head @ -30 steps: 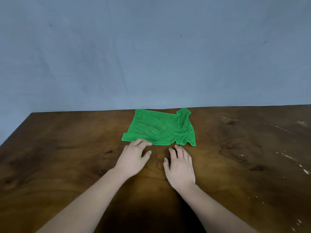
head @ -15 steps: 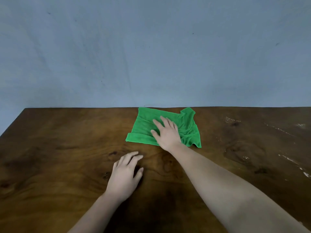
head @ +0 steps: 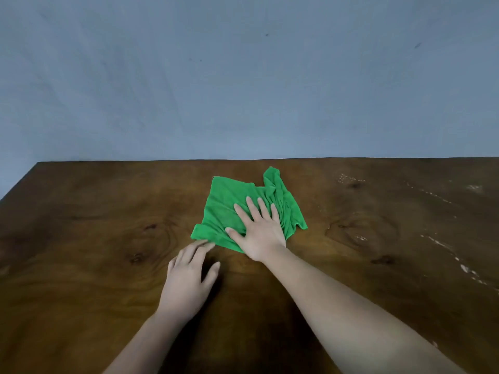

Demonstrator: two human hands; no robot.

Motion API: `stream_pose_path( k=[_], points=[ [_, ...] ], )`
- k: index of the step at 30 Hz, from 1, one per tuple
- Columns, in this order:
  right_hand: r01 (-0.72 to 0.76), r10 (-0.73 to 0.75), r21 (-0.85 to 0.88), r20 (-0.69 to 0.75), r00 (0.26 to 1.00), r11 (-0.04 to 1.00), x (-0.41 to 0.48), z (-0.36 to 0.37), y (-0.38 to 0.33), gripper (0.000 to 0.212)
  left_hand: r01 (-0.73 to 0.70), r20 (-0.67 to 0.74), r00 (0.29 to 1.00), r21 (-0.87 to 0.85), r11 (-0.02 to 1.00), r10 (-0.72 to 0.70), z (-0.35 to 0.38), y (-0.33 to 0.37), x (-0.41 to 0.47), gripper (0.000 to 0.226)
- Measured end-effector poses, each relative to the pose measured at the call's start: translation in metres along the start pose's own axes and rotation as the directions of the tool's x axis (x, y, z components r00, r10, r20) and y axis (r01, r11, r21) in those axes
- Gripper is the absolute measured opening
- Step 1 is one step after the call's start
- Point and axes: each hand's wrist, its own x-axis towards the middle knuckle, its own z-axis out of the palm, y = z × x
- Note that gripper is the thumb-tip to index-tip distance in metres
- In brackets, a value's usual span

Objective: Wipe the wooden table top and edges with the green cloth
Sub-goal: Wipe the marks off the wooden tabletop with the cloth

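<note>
Your right hand [head: 260,230] lies flat on the green cloth [head: 224,209], palm down, with the fingers straight, slightly spread and pointing toward the far edge of the table. The thumb reaches out to the left over the cloth's near part. No finger curls round the fabric, so the hand presses on it rather than gripping it. The cloth sits on the wooden table [head: 94,238], near the middle of what you can see and closer to the far edge than to you. It is rumpled: folds bunch up under and to the right of your fingers, one corner pokes toward the far edge, and the left part lies smoother. Your left hand [head: 189,276] rests palm down on the bare wood just near and left of the cloth, fingers relaxed and nearly straight, holding nothing. Its fingertips [head: 209,243] reach the cloth's near left corner, but you cannot tell whether they touch it or stop just short. Both forearms are bare and come in from the near edge. On the right part of the table, well apart from the cloth, pale specks and streaks [head: 442,244] mark the dark wood. Behind the table stands a plain blue-grey wall [head: 243,76].
</note>
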Motion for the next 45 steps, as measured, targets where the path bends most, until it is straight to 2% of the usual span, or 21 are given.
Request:
stream_pose_path(
  k=[6,14,19,25,28,30,32,34,40,43,45],
  points=[
    [0.121,-0.120,-0.008,0.040,0.992,0.993,-0.112,0.000,0.081,0.090,0.034,-0.066,0.997,-0.023,0.999,-0.035,0.042,0.082,-0.047,0.048],
    [0.187,-0.187,0.003,0.038,0.982,0.982,-0.245,0.009,0.171,0.087,0.015,-0.090,0.996,-0.037,0.999,-0.019,0.092,0.179,-0.097,0.044],
    [0.159,-0.159,0.005,0.014,0.987,0.987,-0.307,0.012,0.230,0.086,-0.021,-0.074,0.997,-0.003,1.000,0.021,0.113,0.214,-0.109,0.049],
    [0.074,-0.074,-0.016,-0.005,0.997,0.997,-0.337,0.008,0.293,0.087,-0.003,-0.067,0.998,0.091,0.996,0.009,0.125,0.215,-0.104,0.051],
    [0.029,-0.027,0.055,-0.049,0.998,0.998,-0.334,0.009,0.295,0.089,0.022,-0.068,0.998,0.124,0.992,-0.013,0.126,0.214,-0.104,0.053],
    [-0.060,0.072,0.119,-0.100,0.992,0.991,-0.326,0.010,0.283,0.092,0.033,-0.071,0.997,0.141,0.989,-0.023,0.127,0.215,-0.104,0.056],
    [-0.159,0.165,0.079,-0.073,0.984,0.984,-0.313,0.010,0.265,0.094,0.048,-0.079,0.996,0.156,0.987,-0.036,0.128,0.217,-0.105,0.058],
    [-0.182,0.182,0.028,-0.013,0.983,0.983,-0.297,0.010,0.239,0.094,0.058,-0.097,0.994,0.160,0.985,-0.042,0.130,0.218,-0.105,0.059],
    [0.143,-0.142,-0.022,0.060,0.988,0.989,-0.271,0.018,0.155,0.077,0.063,-0.116,0.992,0.155,0.986,-0.045,0.135,0.212,-0.104,0.065],
    [0.246,-0.243,-0.041,0.056,0.968,0.968,-0.271,0.020,0.170,0.078,0.055,-0.115,0.993,0.173,0.983,-0.035,0.137,0.210,-0.104,0.064],
    [0.261,-0.260,-0.031,0.034,0.965,0.965,-0.275,0.016,0.198,0.080,0.053,-0.109,0.993,0.188,0.981,-0.033,0.138,0.211,-0.103,0.063]
  ],
)
